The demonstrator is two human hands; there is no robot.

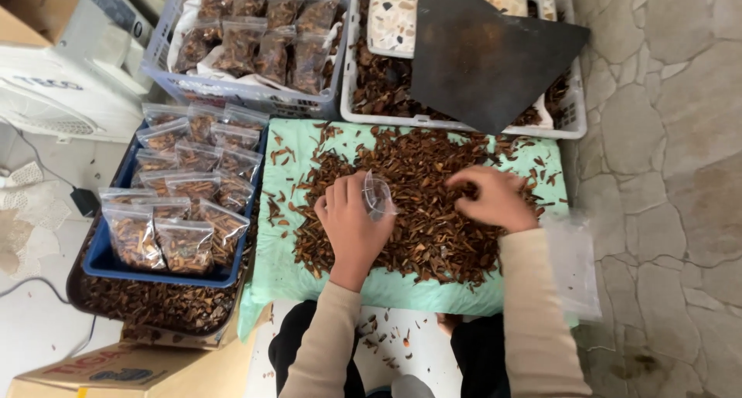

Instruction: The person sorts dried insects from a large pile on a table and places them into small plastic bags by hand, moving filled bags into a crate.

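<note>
On the mint-green cloth (294, 278), the left hand (352, 220) pinches a small clear bag (378, 194) upright over the brown dried pieces (421, 205). At three o'clock from it, the right hand (495, 199) curls loosely into the pile, grasping pieces. At nine o'clock sits a blue tray (104, 263) of filled bags.

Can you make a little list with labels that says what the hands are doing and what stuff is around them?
left hand: holds a small clear bag open above the pile
right hand: fingers down in the brown dried pieces
work surface: mint green cloth
left side: blue tray of filled packets
top: lavender basket of filled packets, white basket with a dark board
</note>
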